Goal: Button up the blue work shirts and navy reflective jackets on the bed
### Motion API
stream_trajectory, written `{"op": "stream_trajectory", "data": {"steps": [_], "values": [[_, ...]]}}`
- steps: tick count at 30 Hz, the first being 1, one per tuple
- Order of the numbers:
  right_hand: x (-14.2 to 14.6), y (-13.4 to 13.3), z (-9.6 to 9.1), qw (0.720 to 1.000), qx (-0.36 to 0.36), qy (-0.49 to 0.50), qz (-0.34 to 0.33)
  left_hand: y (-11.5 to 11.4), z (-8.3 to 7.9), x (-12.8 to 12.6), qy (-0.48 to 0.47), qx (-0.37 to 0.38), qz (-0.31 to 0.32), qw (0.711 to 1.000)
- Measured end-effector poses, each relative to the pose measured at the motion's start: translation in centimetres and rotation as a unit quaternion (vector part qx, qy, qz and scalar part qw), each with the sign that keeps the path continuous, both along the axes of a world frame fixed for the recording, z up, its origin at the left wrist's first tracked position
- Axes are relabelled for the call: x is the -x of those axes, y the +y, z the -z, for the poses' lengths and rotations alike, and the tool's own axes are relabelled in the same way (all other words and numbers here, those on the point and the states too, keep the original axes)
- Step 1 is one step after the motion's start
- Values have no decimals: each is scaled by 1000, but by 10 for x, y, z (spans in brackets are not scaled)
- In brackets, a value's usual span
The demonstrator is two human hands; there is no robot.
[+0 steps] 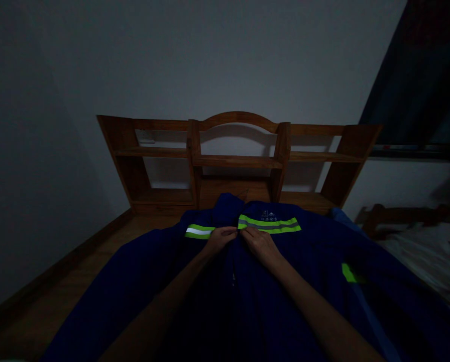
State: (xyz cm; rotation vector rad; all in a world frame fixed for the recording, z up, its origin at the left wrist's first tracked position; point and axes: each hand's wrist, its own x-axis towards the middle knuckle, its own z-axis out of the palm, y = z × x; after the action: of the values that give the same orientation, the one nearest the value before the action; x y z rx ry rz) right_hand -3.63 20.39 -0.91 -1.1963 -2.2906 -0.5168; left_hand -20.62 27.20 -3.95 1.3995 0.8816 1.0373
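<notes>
A dark blue work jacket (296, 261) with yellow-green reflective strips lies spread out in front of me, its collar at the far end. My left hand (222, 236) pinches the front edge beside the left chest strip (199, 232). Close by, my right hand (258, 241) is closed on the opposite front edge, at the inner end of the right chest strip (285, 226). Both hands nearly meet at the middle opening. Below them a small bit of metal, perhaps the zip (233, 277), shows faintly. Darkness and my fingers hide the exact spot gripped.
Behind the jacket stands a wooden shelf headboard (238, 161) against the pale wall (217, 60). A dark curtain (421, 90) hangs at the right, above pale bedding (428, 251). Wooden floor (78, 274) shows at the left. The light is dim.
</notes>
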Motion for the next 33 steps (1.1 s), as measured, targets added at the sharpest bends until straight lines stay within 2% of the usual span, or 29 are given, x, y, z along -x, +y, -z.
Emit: {"op": "stream_trajectory", "data": {"steps": [5, 8, 14, 20, 24, 33], "values": [[0, 0, 0, 1000, 8, 22, -8, -6, -13, 3, 1, -18, 6, 1000], [0, -1, 1, 999, 12, 32, -13, -8, -15, 2, 0, -36, 21, 999], [0, -2, 4, 997, 47, 61, -28, -6, -9, -1, -3, -59, 45, 997], [0, 2, 7, 976, 73, 197, -59, -4, -6, -1, -1, -45, 67, 997], [-1, 4, 9, 960, 97, 253, -71, -5, -8, -1, -4, -26, 64, 998], [-3, 4, 8, 951, 116, 276, -79, -1, -1, -4, -55, 16, 74, 996]]}}
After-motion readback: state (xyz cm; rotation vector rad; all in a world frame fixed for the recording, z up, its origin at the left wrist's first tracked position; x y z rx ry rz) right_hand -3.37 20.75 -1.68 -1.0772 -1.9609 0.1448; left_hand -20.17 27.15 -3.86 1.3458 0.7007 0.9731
